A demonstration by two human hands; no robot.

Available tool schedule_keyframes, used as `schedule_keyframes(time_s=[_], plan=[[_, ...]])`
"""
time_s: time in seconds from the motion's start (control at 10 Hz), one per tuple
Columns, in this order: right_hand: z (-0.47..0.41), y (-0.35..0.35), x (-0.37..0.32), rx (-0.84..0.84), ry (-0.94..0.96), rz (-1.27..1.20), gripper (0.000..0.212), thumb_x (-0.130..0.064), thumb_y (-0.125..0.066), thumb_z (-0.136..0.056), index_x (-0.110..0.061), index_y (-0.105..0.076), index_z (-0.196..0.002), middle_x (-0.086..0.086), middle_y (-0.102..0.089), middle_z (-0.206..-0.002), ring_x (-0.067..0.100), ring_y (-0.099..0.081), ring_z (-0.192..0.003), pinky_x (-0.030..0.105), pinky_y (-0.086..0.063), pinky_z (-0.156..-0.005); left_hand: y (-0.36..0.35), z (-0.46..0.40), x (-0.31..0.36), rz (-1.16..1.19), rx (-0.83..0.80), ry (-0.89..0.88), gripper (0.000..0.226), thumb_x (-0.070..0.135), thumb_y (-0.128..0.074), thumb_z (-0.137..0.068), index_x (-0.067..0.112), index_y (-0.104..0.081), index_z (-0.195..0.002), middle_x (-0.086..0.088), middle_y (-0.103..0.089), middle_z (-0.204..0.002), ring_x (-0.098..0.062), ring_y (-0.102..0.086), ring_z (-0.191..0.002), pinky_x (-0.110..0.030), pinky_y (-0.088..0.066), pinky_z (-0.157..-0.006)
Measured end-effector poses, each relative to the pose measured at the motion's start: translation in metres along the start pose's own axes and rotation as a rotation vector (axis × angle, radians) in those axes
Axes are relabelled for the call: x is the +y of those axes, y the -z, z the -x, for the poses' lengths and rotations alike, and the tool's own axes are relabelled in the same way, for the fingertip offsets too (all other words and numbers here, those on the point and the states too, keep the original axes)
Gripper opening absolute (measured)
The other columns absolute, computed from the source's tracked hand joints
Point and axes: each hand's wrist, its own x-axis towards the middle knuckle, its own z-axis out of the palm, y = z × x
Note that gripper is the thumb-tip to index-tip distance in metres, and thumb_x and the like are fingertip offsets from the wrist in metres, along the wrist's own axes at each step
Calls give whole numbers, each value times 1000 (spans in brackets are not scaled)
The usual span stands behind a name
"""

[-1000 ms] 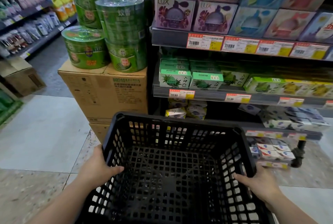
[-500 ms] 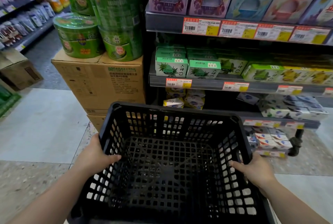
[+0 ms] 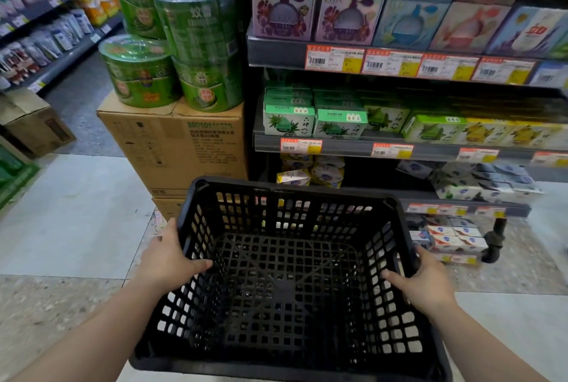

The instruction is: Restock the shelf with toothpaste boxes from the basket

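A black plastic lattice basket (image 3: 285,188) fills the lower middle of the view, and nothing lies inside it. My left hand (image 3: 167,262) grips its left rim, thumb hooked over the inside wall. My right hand (image 3: 425,283) grips the right rim the same way. Behind the basket stands a dark shelf unit (image 3: 338,148) with price tags along each edge. Its middle shelf carries green boxes (image 3: 289,120) and yellow-green boxes (image 3: 491,132). I see no toothpaste box in the basket.
Stacked brown cartons (image 3: 175,148) stand left of the shelf with green round packs (image 3: 138,74) on top. Purple and blue boxes (image 3: 347,19) fill the upper shelf; small white boxes (image 3: 455,237) sit low at the right. Another aisle shelf (image 3: 46,43) and carton (image 3: 33,123) lie far left.
The basket has stayed in both hands. The view has tilted slightly, so the shelf sits a little higher or lower frame to frame; the hands keep the same grip.
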Motion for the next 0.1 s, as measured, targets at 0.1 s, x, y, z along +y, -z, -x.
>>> schedule_keyframes(time_s=[0.1], plan=[[30,14,-25,21,95,-18,94,-39,-83,-68,-15,-34,-145,12,-44,-143,28,-39,-133,40,-38,-106,18,23,19,19,-17,-51,115,46,-83,-62,22,-12,-149,-13,-36,-144,-32,-40,-129,-46,-38,-105]])
